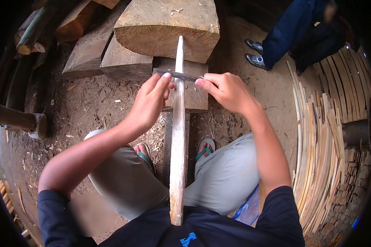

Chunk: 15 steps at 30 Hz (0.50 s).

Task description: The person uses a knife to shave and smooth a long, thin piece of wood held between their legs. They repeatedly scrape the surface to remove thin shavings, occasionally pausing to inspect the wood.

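A long pale strip of wood (177,144) runs from my belly away from me, its narrow far tip against the end of a big wood block (169,39). Across its upper part lies a dark blade (181,75), a drawknife by its look. My left hand (151,96) pinches the blade's left end between thumb and fingers. At the other end, my right hand (225,90) is closed round the blade's handle, which is mostly hidden in the fist. Between the two hands the blade sits crosswise on the strip.
Thick beams (127,61) lie to the left of the block, with wood shavings scattered over the dirt floor (111,103). Stacks of thin wooden strips (313,152) stand on the right. Another person's legs (290,31) are at the far right. My knees flank the strip.
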Available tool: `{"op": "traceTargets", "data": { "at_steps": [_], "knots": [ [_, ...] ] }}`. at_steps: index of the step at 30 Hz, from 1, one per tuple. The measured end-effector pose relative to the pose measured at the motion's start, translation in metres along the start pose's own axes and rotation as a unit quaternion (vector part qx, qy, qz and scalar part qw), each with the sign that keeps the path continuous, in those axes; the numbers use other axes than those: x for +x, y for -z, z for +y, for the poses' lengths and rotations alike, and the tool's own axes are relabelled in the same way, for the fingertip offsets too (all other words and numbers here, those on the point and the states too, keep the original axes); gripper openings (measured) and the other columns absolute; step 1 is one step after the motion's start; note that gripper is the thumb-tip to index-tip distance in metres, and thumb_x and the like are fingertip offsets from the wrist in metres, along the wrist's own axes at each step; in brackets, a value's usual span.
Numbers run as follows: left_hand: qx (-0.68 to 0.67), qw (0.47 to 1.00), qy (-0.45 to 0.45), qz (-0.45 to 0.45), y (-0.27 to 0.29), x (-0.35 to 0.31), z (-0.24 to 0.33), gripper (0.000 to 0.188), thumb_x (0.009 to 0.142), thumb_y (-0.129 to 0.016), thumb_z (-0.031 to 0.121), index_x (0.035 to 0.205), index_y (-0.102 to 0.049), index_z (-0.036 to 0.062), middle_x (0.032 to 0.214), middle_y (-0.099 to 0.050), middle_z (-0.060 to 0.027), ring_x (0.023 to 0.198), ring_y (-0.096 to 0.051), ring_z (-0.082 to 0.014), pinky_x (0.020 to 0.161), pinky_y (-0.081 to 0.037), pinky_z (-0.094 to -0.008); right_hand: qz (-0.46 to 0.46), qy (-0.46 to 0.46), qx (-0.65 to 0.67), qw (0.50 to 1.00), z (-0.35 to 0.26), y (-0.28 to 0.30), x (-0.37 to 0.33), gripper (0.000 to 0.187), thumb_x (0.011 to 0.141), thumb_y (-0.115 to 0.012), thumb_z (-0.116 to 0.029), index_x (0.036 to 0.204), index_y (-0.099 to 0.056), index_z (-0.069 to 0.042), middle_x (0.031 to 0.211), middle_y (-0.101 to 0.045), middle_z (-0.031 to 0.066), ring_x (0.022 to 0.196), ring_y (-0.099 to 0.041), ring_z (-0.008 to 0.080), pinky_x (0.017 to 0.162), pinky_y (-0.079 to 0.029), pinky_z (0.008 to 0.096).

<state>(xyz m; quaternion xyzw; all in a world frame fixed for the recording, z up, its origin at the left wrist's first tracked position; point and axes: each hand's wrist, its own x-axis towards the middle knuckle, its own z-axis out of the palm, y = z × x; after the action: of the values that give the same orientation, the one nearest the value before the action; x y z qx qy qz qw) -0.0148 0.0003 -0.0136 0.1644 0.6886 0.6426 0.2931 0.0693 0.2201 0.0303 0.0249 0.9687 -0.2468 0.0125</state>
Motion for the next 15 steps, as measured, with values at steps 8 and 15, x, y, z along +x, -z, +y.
{"op": "traceTargets", "data": {
  "at_steps": [8,15],
  "knots": [
    [-0.135,0.987,-0.013,0.082,-0.025,0.003,-0.013,0.034,0.104,-0.049,0.033,0.079,-0.05,0.0105,0.069,-0.042,0.0048,0.062,-0.037,-0.006,0.056,-0.031,-0.0262,-0.011,0.02,0.005,1.0,0.008,-0.01,0.001,0.046,0.099,-0.056,-0.042,0.076,-0.061,-0.002,0.058,-0.051,0.0181,0.054,-0.05,0.0374,0.053,-0.039,0.0422],
    [-0.137,0.987,-0.047,0.068,-0.027,0.007,-0.03,0.037,0.104,-0.051,0.031,0.078,-0.054,0.0053,0.073,-0.048,0.0048,0.068,-0.04,-0.005,0.06,-0.035,-0.026,0.015,0.036,-0.004,0.999,0.014,-0.013,0.0,0.045,0.1,-0.056,-0.038,0.073,-0.059,-0.003,0.057,-0.05,0.0183,0.053,-0.051,0.0383,0.052,-0.038,0.0424]
  ]
}}
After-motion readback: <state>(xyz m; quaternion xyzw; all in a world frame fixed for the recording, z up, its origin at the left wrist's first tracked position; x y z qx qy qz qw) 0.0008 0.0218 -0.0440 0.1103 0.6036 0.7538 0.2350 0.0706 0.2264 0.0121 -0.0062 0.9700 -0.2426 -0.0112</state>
